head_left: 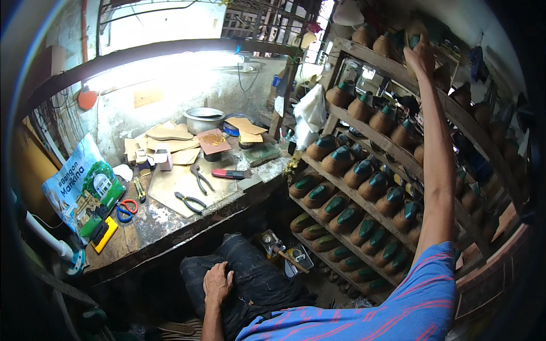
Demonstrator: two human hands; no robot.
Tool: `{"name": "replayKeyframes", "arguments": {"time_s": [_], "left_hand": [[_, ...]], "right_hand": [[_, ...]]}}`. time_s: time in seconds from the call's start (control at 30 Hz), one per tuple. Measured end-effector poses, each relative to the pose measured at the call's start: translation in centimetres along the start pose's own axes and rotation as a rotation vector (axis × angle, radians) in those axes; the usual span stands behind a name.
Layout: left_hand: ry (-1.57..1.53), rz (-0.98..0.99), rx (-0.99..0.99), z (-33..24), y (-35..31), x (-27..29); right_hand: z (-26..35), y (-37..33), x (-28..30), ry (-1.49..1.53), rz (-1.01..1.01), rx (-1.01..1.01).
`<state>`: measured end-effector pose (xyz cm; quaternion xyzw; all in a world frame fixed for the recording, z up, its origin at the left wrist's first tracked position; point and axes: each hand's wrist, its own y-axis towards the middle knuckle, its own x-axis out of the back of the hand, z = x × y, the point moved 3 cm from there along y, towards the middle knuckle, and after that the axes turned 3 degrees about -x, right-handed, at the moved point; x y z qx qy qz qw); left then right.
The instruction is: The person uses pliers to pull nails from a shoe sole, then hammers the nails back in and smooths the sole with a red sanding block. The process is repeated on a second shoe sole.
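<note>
My right arm is stretched up to the top of the wooden rack. My right hand (421, 59) is closed round a brown shoe last with a green top (414, 33), next to other lasts on that shelf. Part of the last is hidden by the fingers. My left hand (216, 282) lies flat on my dark trouser leg (242, 264), fingers loosely spread and holding nothing. Rows of similar brown lasts with green tops (348, 216) fill the slanted shelves below my right arm.
On the workbench (162, 219) lie pincers (202, 179), pliers (190, 202), a red-handled knife (227, 174), scissors (126, 210) and insole pieces (170, 134). A metal pot (203, 119) stands behind. A hammer (291, 261) rests low between bench and rack (364, 145).
</note>
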<state>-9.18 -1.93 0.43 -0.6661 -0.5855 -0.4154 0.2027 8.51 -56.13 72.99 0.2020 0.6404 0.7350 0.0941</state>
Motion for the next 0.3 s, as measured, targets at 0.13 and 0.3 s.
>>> {"name": "replayKeyframes", "arguments": {"time_s": [0.13,0.3], "left_hand": [[0.031,0.018,0.018,0.3,0.2,0.3],[0.048,0.058,0.027,1.6,0.4,-0.9]], "right_hand": [[-4.7,2.4,-3.4,-0.065,0.225,-0.178],[-3.7,5.9,-7.5,0.066,0.159,-0.122]]}}
